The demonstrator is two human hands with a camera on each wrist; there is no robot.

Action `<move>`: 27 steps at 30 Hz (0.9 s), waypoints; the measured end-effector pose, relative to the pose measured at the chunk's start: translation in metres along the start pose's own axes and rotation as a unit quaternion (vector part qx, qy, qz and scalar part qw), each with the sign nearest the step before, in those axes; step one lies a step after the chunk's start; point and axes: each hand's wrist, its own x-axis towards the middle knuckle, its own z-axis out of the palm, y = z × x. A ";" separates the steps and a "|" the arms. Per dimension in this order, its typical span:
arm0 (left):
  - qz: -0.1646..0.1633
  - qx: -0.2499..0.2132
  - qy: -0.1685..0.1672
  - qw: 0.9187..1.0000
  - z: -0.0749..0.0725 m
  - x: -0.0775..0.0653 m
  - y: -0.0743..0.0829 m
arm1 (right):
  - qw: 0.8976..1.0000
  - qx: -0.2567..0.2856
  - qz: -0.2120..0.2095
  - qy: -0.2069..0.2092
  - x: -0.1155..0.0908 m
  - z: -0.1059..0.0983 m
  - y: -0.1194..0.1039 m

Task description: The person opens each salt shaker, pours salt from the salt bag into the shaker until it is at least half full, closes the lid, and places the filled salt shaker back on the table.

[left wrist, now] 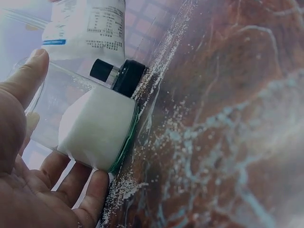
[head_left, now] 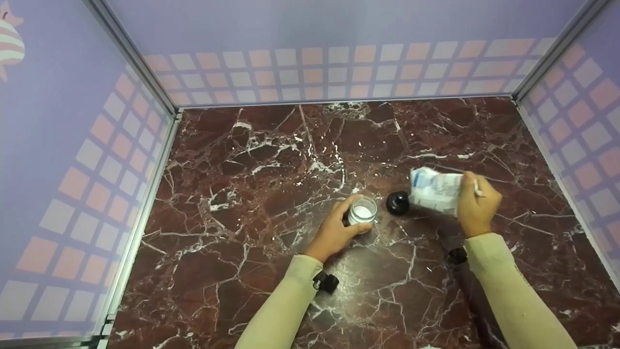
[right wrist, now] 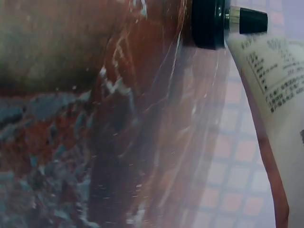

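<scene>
My left hand holds a clear glass jar, thumb on one side and fingers round the other. White granules fill part of the jar, their surface sloping in the left wrist view. The jar stands upright with its mouth uncovered. To the right, my right hand grips one end of a soft white printed bag, which extends leftward over the table. A black lid with a knob lies between the jar and the bag. In the right wrist view, part of the bag appears beside the lid.
The dark red marbled tabletop has white grains scattered beyond the jar and around its base. Purple panels with pink and white squares enclose the back and both sides. Black wrist straps show at both sleeves.
</scene>
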 end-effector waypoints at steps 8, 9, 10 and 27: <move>-0.002 0.010 0.002 1.000 0.001 0.002 -0.001 | 0.995 -0.020 0.078 0.056 0.001 -0.005 0.020; -0.003 0.011 0.001 1.000 0.001 0.002 -0.001 | 0.994 -0.021 0.088 0.056 -0.001 -0.006 0.028; -0.003 0.010 -0.001 1.000 0.001 0.002 -0.002 | 0.993 -0.024 0.098 0.055 -0.003 -0.009 0.035; 0.002 -0.010 0.008 1.000 0.004 0.002 -0.004 | 0.959 -0.177 0.160 -0.154 -0.017 -0.058 0.042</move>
